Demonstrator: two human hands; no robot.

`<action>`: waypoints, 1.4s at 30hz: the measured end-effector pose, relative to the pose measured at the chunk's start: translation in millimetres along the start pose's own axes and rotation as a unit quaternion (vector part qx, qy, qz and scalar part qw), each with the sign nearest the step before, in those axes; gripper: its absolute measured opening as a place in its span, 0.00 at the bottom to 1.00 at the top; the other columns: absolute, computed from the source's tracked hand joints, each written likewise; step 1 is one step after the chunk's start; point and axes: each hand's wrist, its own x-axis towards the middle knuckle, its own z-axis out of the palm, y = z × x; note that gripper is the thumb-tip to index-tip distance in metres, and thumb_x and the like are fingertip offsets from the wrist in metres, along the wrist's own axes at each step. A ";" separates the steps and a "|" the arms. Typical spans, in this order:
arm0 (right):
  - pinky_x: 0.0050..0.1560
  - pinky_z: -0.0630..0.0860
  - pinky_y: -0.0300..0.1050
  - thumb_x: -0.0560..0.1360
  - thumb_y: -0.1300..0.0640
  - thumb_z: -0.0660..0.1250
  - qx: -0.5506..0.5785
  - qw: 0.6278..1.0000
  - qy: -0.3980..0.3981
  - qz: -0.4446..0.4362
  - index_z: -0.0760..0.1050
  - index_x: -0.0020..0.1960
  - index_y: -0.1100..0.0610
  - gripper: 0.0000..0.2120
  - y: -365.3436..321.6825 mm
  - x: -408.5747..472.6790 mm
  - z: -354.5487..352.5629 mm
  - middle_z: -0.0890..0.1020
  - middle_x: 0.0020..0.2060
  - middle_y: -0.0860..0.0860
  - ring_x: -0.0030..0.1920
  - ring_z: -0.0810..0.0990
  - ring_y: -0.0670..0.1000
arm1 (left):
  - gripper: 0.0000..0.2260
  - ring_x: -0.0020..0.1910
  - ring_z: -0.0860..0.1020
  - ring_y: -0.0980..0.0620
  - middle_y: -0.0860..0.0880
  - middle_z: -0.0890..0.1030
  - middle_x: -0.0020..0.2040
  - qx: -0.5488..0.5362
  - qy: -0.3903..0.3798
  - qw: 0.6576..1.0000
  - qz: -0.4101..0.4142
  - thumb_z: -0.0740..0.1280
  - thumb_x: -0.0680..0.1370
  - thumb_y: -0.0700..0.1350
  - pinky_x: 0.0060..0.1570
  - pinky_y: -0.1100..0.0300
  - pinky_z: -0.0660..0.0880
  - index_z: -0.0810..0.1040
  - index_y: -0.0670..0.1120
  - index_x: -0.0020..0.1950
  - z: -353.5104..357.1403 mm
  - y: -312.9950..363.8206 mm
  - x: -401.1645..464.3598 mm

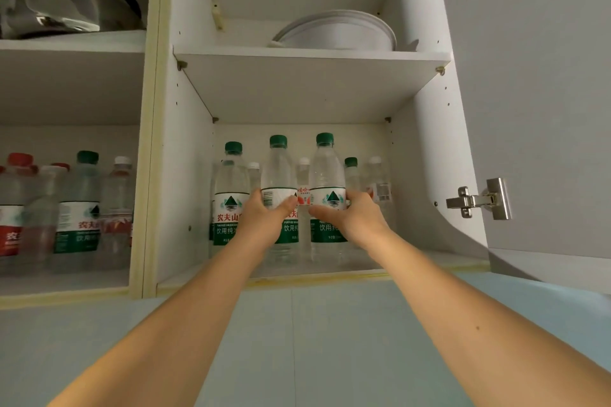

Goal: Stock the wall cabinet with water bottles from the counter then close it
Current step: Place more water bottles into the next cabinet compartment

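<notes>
Head view shows both arms raised into the open right-hand bay of the wall cabinet (185, 149), each of the hands on a green-capped water bottle standing at the front of the lower shelf (413, 261). The left hand (264, 216) wraps its fingers round the middle bottle (278, 175) at label height, thumb across the front; the right hand (350, 213) grips the right bottle (326, 172) the same way, thumb pointing inward. Both bottles stand upright with bases on the shelf, so the holds appear to be steadying ones, meant to seat or slide the bottles into line rather than lift them. Just left of the left hand a third green-capped bottle (231, 182) stands untouched, nearly touching the middle one. Beyond the hands, smaller bottles with white caps and one with a green cap (351, 172) fill the back row, which explains why the new bottles sit at the front edge. Above the hands, a white bowl (337, 33) rests upside down on the upper shelf. Right of the right hand the cabinet door (535, 102) stands open on its hinge (479, 198), not yet closed. Far left of the hands, the neighbouring bay holds more bottles (82, 208). No table is in view, so remaining stock cannot be judged.
</notes>
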 end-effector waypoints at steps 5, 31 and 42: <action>0.55 0.82 0.54 0.71 0.43 0.77 -0.034 0.999 0.007 -0.006 0.80 0.58 0.54 0.21 2.0 3.2 5.4 0.86 0.50 0.51 0.50 0.85 0.52 | 0.31 0.67 0.73 0.47 0.49 0.74 0.72 0.022 -0.006 1.000 0.006 0.71 0.77 0.58 0.61 0.54 0.69 0.66 0.49 0.76 4.2 -5.5 7.7; 0.59 0.71 0.46 0.74 0.68 0.68 -0.112 0.947 0.133 -0.270 0.78 0.58 0.63 0.14 -10.2 -135.0 38.1 0.77 0.55 0.55 0.59 0.75 0.57 | 0.10 0.43 0.82 0.55 0.52 0.83 0.45 0.044 -0.042 0.980 0.191 0.67 0.80 0.56 0.38 0.59 0.79 0.80 0.50 0.54 -82.8 -1.3 -112.5; 0.52 0.69 0.30 0.78 0.58 0.69 -0.044 0.994 -0.055 -0.079 0.78 0.60 0.55 0.11 87.7 -297.6 123.2 0.75 0.56 0.46 0.58 0.76 0.53 | 0.17 0.35 0.82 0.49 0.48 0.83 0.37 0.054 -0.128 0.990 -0.036 0.66 0.81 0.56 0.37 0.58 0.80 0.81 0.42 0.48 -147.9 -139.9 -237.8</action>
